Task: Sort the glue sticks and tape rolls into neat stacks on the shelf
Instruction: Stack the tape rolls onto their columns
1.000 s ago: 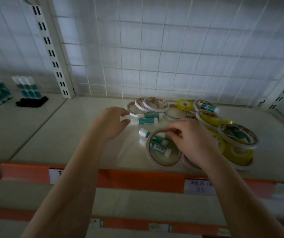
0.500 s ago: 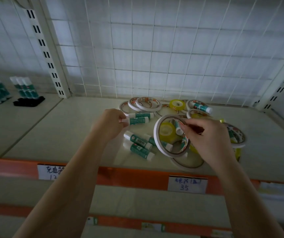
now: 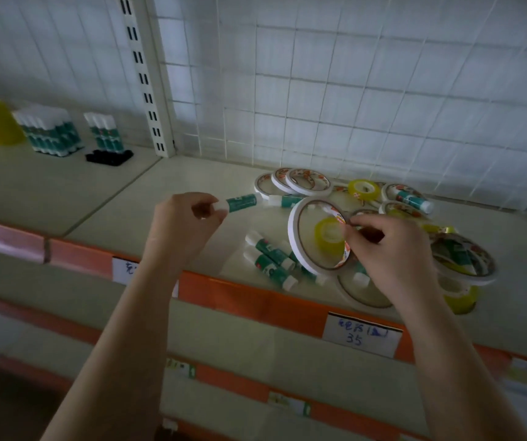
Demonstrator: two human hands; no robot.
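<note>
Right now our left hand [image 3: 185, 224] pinches a glue stick [image 3: 239, 202] by its cap while our right hand [image 3: 392, 253] grips a wide tape roll [image 3: 316, 237] tilted above the shelf [image 3: 160, 198] pile, so a loose cap could drop the stick.

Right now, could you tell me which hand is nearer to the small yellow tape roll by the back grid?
The right hand. It holds a white tape ring just in front of the yellow tape roll; the left hand, pinching a glue stick, is farther left.
</note>
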